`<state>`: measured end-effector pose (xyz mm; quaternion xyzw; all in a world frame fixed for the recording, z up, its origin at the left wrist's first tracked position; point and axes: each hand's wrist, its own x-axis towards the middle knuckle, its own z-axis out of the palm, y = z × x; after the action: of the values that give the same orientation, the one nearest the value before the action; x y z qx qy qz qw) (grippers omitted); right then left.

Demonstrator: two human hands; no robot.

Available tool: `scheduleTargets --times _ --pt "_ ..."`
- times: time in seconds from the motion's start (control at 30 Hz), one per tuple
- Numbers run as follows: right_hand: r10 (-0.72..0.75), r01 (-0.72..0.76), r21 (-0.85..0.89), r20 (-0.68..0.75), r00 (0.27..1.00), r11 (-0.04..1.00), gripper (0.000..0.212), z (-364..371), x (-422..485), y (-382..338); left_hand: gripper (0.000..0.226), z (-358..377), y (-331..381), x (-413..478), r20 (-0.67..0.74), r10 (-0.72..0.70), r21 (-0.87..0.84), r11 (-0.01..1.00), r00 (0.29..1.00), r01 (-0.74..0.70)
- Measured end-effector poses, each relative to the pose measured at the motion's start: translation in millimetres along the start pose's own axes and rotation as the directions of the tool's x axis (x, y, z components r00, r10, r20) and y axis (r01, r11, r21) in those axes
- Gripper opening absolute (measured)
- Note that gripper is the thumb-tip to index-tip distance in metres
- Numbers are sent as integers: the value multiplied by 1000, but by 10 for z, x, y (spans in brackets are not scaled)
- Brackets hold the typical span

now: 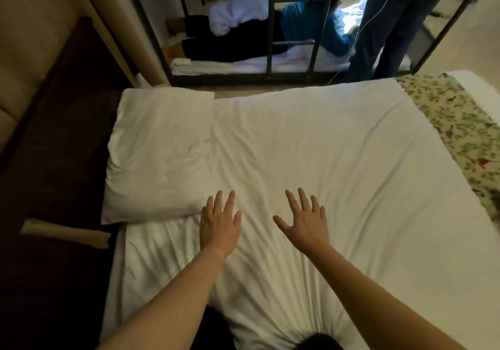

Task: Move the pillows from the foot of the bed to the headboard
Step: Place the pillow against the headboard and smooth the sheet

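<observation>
1. Left hand: fingers spread, palm down, holding nothing, touching the pillow's near corner.
2. Right hand: spread wide, empty, over white duvet.
3. Pillow lies flat at 10 o'clock, beside the headboard.
4. Floral runner at 2 o'clock.
</observation>
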<state>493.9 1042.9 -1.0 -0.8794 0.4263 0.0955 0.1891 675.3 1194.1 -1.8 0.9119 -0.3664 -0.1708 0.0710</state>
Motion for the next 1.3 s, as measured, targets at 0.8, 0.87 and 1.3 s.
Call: scheduleTargets --times 0.8,0.87,1.3 --pt "-297 311 -112 122 947 944 87 306 -825 336 61 427 125 -2063 -112 -362 -119 930 925 349" --pt "-299 310 -138 96 950 941 87 428 -1016 281 62 491 -20 -2228 -131 -340 -112 938 931 327" --pt "-187 182 -152 -18 982 971 90 582 -3332 -213 64 176 -719 -4136 -81 -179 -127 978 981 168"
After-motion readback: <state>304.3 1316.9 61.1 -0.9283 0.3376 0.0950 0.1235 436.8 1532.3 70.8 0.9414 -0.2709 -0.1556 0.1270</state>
